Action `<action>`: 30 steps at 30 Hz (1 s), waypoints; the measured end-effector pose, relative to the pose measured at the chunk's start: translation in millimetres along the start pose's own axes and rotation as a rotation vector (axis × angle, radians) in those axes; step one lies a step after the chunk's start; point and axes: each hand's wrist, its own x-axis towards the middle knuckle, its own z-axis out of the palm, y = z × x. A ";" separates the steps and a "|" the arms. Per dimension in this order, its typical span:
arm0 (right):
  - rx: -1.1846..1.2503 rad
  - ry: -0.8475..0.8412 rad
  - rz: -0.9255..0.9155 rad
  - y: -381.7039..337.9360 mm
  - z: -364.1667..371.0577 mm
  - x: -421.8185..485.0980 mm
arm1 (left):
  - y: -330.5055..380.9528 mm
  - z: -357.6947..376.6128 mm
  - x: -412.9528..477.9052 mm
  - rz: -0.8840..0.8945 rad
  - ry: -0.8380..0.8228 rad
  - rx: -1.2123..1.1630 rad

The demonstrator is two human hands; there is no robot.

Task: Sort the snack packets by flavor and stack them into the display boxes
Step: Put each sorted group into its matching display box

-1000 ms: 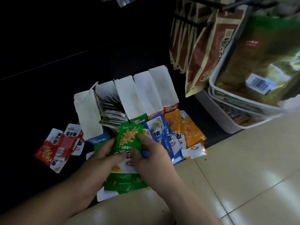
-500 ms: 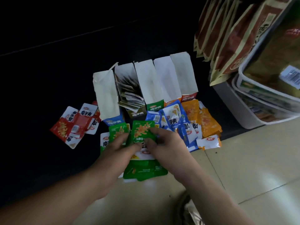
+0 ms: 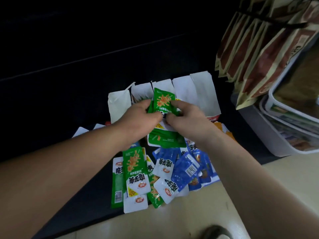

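Note:
Both hands hold a stack of green snack packets up in front of a row of white display boxes. My left hand grips the stack's left edge. From the right, my right hand pinches it with thumb and fingers. Under my arms, loose green packets lie on the floor at the left. Blue packets lie at the right. An orange packet peeks out past my right wrist. My hands hide the boxes' fronts.
A white plastic bin holding large bags stands at the right, with brown hanging bags above it. Dark floor stretches left and behind the boxes; pale tiles lie near me. White packet corners show left of my left arm.
Both hands have lifted the green stack off the floor pile and carried it forward to the boxes. The view has moved closer, so the loose packets now lie under my arms.

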 end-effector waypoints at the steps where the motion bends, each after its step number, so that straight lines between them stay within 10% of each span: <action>1: 0.012 -0.019 0.018 -3.0 -0.6 8.7 | 0.5 -2.5 7.5 0.004 -0.005 0.027; 12: 0.201 0.043 0.149 14.7 -6.1 42.6 | 15.6 5.7 60.5 -0.013 0.089 0.139; 26: -0.120 0.430 -0.245 38.9 35.7 -36.2 | -65.2 -20.6 -45.1 0.048 0.348 0.018; 30: -0.121 0.070 -0.179 58.3 93.6 -68.6 | -129.1 -6.8 -83.7 -0.236 0.251 0.077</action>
